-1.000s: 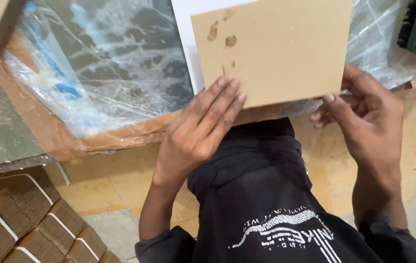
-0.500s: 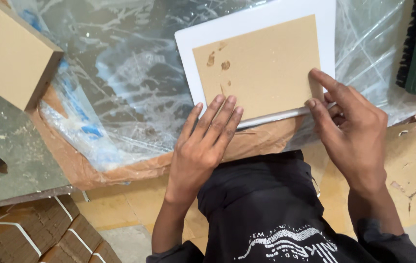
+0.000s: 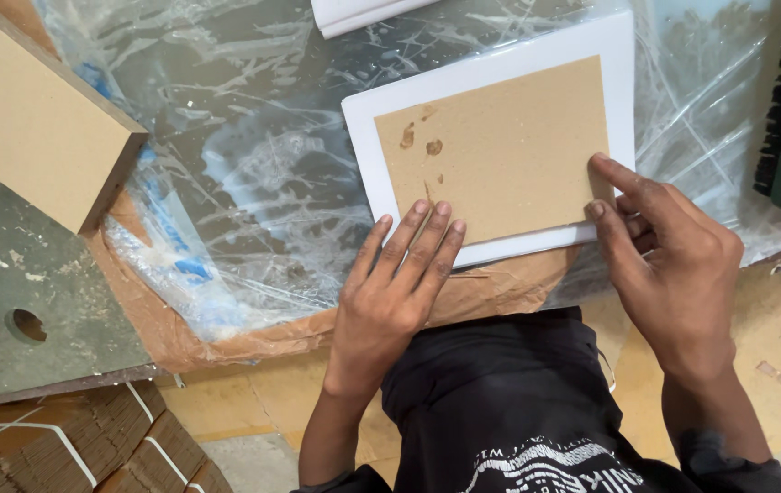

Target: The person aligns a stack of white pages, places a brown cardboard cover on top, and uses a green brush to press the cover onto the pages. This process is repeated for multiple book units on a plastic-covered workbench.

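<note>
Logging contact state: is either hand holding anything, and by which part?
Nothing gripped. Left hand presses flat on the brown board at its near edge; right hand fingertips press its near right corner.

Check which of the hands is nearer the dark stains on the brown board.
Left. The left hand rests fingertips on the brown board's lower edge, just below the stains. The right hand presses the board's right edge, farther from them.

Board (image 3: pixel 500 146) atop panel (image 3: pixel 363 137), on plastic sheet (image 3: pixel 253 183); block (image 3: pixel 30 119) far left.

Head view, steeply downward, close over worktable (image 3: pixel 226 183)
</note>
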